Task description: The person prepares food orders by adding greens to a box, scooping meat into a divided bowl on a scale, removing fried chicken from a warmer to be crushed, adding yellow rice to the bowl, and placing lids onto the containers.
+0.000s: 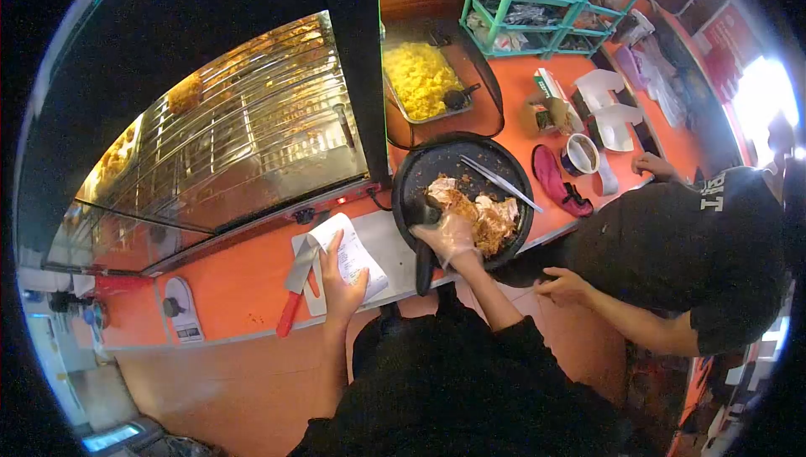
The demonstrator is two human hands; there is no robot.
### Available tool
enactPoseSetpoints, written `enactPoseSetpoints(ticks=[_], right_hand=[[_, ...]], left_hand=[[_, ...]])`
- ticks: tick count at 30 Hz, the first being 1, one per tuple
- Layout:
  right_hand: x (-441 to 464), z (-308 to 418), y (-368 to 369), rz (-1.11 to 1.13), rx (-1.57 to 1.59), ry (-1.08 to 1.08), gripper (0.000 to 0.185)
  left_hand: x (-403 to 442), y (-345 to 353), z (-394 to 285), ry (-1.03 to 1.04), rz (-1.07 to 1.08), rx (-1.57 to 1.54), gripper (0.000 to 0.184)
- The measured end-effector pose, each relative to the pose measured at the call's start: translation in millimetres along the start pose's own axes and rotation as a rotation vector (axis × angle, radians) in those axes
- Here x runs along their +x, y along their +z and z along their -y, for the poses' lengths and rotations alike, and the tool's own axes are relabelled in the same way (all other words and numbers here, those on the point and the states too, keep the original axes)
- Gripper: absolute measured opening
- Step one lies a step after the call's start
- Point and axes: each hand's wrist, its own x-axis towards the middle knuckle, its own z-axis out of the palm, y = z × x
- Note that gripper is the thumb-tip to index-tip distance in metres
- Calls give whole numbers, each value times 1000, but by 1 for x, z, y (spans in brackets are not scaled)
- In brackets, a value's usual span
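My left hand (pixel 344 293) grips a white printed receipt (pixel 363 257), with the thumb across its face. A red-handled knife (pixel 288 314) lies beside that hand, over a pale board (pixel 395 247). My right hand (pixel 445 239), in a clear plastic glove, is over the near left rim of a round black pan (pixel 525 222). Its fingers are closed around a black utensil (pixel 427 210), partly hidden by the hand. Pieces of cooked, browned meat (pixel 491 222) lie in the pan. Silver tongs (pixel 502 181) rest across the pan's far right rim.
A lit glass food warmer (pixel 243 129) stands left, and a tray of yellow rice (pixel 420 79) behind the pan. Right are a pink pouch (pixel 550 175), a tub (pixel 580 155), open white boxes (pixel 613 117) and a co-worker (pixel 680 255). Green shelves (pixel 504 16) stand behind; a scale (pixel 180 306) sits left.
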Motion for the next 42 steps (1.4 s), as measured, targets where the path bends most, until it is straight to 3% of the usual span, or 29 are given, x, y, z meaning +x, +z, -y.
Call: enactPoseSetpoints(ticks=[1, 3, 5, 7, 9, 10, 11, 12, 13, 14, 16, 17, 19, 23, 24, 25, 27, 28, 33, 35, 38, 39, 41, 42], right_hand=[[0, 10, 2, -78, 69, -17, 59], [2, 10, 11, 28, 132, 42, 60], [10, -1, 31, -88, 111, -49, 63], [7, 0, 10, 162, 143, 81, 61], [4, -10, -14, 304, 35, -118, 43], [13, -32, -18, 252, -19, -415, 40], [8, -20, -42, 271, -123, -312, 44], [3, -7, -67, 299, -231, -212, 59], [3, -1, -76, 169, -549, -241, 81], [7, -1, -76, 168, -549, -244, 81], [25, -6, -72, 328, -623, -270, 124], [36, -8, -67, 321, -623, -273, 124], [62, -13, -50, 387, -665, -367, 142], [98, -23, -34, 443, -641, -480, 125], [86, -6, -52, 451, -598, -415, 108], [85, -6, -50, 448, -595, -410, 108], [84, -12, -44, 431, -682, -391, 87], [83, -27, -39, 320, -605, -452, 65], [98, -62, -40, 228, -424, -431, 46], [112, -80, -46, 242, -75, -581, 40], [108, -81, -77, 408, 650, -356, 23], [95, -77, -97, 513, 1025, -176, 22], [106, -105, -108, 299, 1134, -313, 19], [96, -109, -127, 245, 1267, -233, 19]], left_hand=[[0, 0, 2, -1, 8, -2, 75], [1, 0, 4, 17, 29, 21, 75], [2, 4, 6, 35, 43, 38, 74], [2, 13, 8, 43, 79, 51, 74], [0, 21, 5, 82, 104, 90, 80], [-3, 25, 1, 41, 162, 112, 84], [-4, 28, -2, 1, 219, 133, 88], [-6, 31, -1, 6, 263, 177, 93], [-9, 37, 4, 6, 258, 177, 93], [-13, 43, 12, 13, 244, 210, 94], [-14, 48, 17, 32, 223, 244, 94], [-15, 47, 18, -7, 240, 227, 94], [-15, 49, 18, -47, 251, 210, 94], [-19, 52, 20, -7, 241, 231, 92], [-21, 54, 20, -5, 240, 256, 91], [-23, 55, 21, -1, 245, 256, 91], [-24, 56, 22, -39, 211, 244, 91], [-23, 55, 18, -30, 216, 242, 91], [-21, 46, 16, 37, 78, 246, 91], [-16, 38, 8, 42, 20, 272, 87], [-9, 32, -11, 8, -39, 168, 79], [-6, 33, -14, 17, -93, 153, 73], [0, 38, -26, 37, -136, 135, 69], [4, 41, -36, 57, -164, 209, 65]])
